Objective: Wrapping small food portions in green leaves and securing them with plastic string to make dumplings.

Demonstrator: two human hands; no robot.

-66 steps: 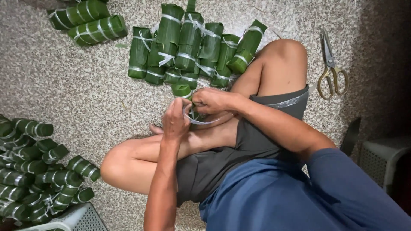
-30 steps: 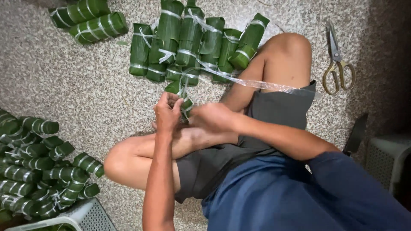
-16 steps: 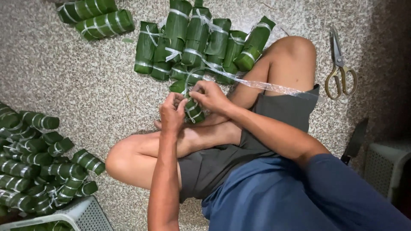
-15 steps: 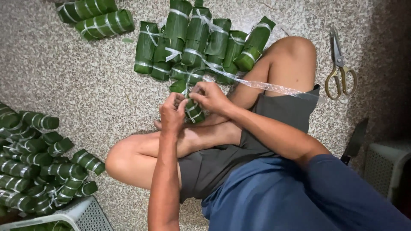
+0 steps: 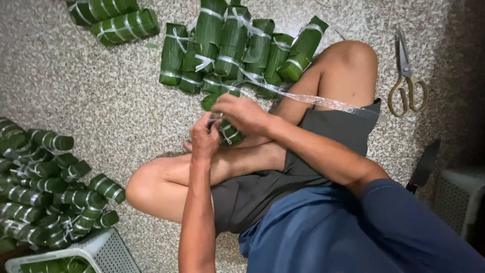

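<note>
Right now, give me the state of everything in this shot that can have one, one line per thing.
Left hand: pinching the string at the roll.
Right hand: closed over the leaf roll.
Leaf roll: held between both hands, partly tied.
Plastic string: stretched taut across the knee.
Scissors: lying on the floor, blades shut.
Tied rolls: bundled, lying on the floor.
Basket: holding rolls.
</note>
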